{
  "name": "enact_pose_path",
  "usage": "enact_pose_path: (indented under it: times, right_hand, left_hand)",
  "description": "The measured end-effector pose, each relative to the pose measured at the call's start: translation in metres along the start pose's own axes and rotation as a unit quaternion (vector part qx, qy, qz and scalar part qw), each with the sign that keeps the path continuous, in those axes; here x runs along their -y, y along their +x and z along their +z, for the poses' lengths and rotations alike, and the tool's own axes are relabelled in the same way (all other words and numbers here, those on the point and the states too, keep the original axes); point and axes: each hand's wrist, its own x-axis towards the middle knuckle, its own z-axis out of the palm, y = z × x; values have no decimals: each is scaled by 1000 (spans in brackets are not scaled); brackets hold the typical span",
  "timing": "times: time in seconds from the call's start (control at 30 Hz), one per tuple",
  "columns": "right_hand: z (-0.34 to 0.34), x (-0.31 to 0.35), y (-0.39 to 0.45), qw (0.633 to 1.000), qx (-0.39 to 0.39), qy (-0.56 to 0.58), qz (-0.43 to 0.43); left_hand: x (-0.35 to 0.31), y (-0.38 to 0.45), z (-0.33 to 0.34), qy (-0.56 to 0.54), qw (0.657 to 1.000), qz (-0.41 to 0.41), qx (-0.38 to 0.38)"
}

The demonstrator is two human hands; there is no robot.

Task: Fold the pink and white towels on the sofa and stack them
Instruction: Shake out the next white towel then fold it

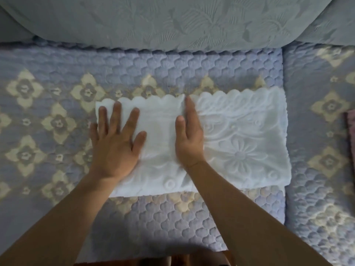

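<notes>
- The white towel [230, 143] is lying on the sofa seat [172, 217], already doubled into a long strip running left to right, scalloped edge on the far side. Looks like it's partway through folding, not at its final size yet.
- Left hand [115, 148] is flat on the towel's left end with the fingers spread out straight, just pressing, not grabbing anything.
- Right hand [189, 139] is about in the middle of the strip, fingers straight and together, edge of the hand laid across the cloth like it's marking a crease line. Also holding nothing.
- My guess at the step: smoothing and setting the crease before bringing one end over the other. To do it well I'd keep that right hand planted as the hinge, sweep the left side flat so no air or wrinkles get trapped, then line up the scalloped edges before pressing down. It's soft terry with a raised flower pattern, so it'll probably puff back up unless it gets a firm press.
- The pink towel [352, 135] is only a sliver at the right edge, on the next seat cushion. Can't tell if it's folded.
- Behind it all is the grey-green back cushion [172, 20] with a leaf pattern.
</notes>
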Motion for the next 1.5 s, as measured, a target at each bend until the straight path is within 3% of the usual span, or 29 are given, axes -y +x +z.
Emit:
enact_pose_path:
  times: [0.07,0.13,0.2,0.3,0.37,0.43,0.53,0.63,0.7,0.77,0.83,0.9,0.93,0.97,1.03,1.1,1.17,1.3,1.4,1.5]
  right_hand:
    - [6,-13,5,999,2,-21,-28]
    - [9,-15,3,999,-3,-20,-28]
    - [8,-15,1,999,-8,-46,-24]
    - [1,2,5,998,32,-42,26]
    - [-14,29,11,989,66,71,113]
    - [-44,54,17,976,101,116,152]
    - [-99,83,5,958,172,134,186]
    - [-148,111,-20,900,244,236,273]
    - [-174,121,-28,899,276,216,264]
    - [-193,122,-27,933,212,137,256]
    - [-210,111,-19,964,91,45,246]
    - [-224,90,-10,965,5,0,262]
    - [-229,82,-6,965,-18,-15,261]
    - [-233,73,0,966,-31,-37,252]
    - [-237,56,13,968,-37,-82,232]
    - [-237,40,27,967,-47,-126,216]
    - [-240,18,41,963,-60,-163,206]
    - [-245,-16,49,931,-42,-292,214]
    - [-235,-12,26,898,-83,-426,66]
    - [-208,11,-8,891,-60,-442,-83]
  left_hand:
    - [14,1,-2,-134,986,-84,-46]
    - [22,-9,-13,-364,903,-222,-53]
    - [24,-19,-29,-479,815,-323,47]
    - [33,-27,-55,-590,711,-331,192]
    - [31,-27,-78,-650,650,-301,255]
    - [17,-23,-106,-680,635,-257,262]
    - [-29,-22,-141,-696,658,-178,224]
    - [-97,-29,-160,-648,727,-117,194]
    - [-154,-36,-163,-619,755,-30,216]
    - [-208,-42,-156,-598,762,26,246]
    - [-243,-42,-143,-611,739,56,280]
    - [-252,-42,-124,-635,723,45,266]
    - [-246,-42,-111,-623,749,33,221]
    - [-238,-42,-100,-583,796,39,160]
    - [-218,-41,-77,-391,916,86,43]
    - [-204,-40,-58,-215,966,143,-3]
    - [-204,-35,-45,-114,979,168,-2]
    - [-219,-18,-22,-37,979,201,26]
    - [-230,-13,-10,-19,983,181,40]
    - [-230,-13,-4,-11,984,172,40]
